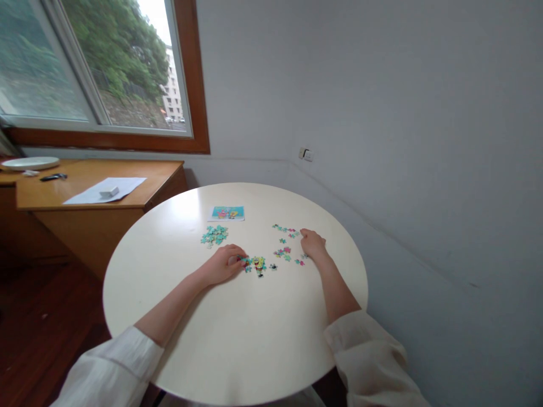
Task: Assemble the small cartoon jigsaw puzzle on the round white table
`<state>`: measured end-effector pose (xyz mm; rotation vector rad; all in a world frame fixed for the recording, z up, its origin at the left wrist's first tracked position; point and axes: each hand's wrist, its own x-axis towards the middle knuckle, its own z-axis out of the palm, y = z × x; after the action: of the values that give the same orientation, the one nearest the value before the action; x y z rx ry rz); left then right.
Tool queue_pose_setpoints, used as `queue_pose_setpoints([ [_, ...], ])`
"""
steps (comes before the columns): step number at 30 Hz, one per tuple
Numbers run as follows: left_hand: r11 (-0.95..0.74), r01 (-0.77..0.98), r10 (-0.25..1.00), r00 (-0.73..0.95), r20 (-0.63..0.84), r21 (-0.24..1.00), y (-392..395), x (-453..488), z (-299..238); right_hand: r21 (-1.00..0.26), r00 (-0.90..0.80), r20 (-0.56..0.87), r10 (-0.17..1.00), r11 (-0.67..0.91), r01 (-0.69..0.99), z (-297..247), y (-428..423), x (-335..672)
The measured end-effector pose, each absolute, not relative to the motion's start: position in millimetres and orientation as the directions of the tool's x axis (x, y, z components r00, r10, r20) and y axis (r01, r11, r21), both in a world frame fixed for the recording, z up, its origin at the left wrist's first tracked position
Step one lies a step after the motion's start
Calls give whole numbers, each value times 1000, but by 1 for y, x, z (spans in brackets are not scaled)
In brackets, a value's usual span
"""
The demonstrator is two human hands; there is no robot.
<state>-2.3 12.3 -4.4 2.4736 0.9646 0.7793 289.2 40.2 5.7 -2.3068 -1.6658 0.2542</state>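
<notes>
My left hand (224, 264) rests on the round white table, its thumb and fingers closed at the left end of a small joined part of a jigsaw puzzle (258, 264) with a yellow cartoon figure. One loose dark piece (274, 267) lies just right of that part. Over on the right, my right hand (313, 244) is down by the scattered puzzle pieces (283, 252), its fingers curled. Whatever its fingertips hold, if anything, is too small to make out. A heap of teal puzzle pieces (214, 234) lies beyond my left hand.
Behind the heap lies a picture card (228, 213) with cartoon figures. The round table (246, 339) has a wall close on its right. At the left stands a wooden desk (165, 176) with white paper (91, 194), a small white box (109, 192) and a white round lid (30, 163), below a window.
</notes>
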Motion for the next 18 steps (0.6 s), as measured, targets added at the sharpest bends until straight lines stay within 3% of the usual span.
queue_pose_setpoints([
  [5,-691,492,706,614,351,530,12,-1,-2,-291,322,-26,946,-315,903,6,40,288],
  [18,-683,499,713,614,338,534,12,-2,-3,-306,285,3,959,-270,913,6,38,289],
])
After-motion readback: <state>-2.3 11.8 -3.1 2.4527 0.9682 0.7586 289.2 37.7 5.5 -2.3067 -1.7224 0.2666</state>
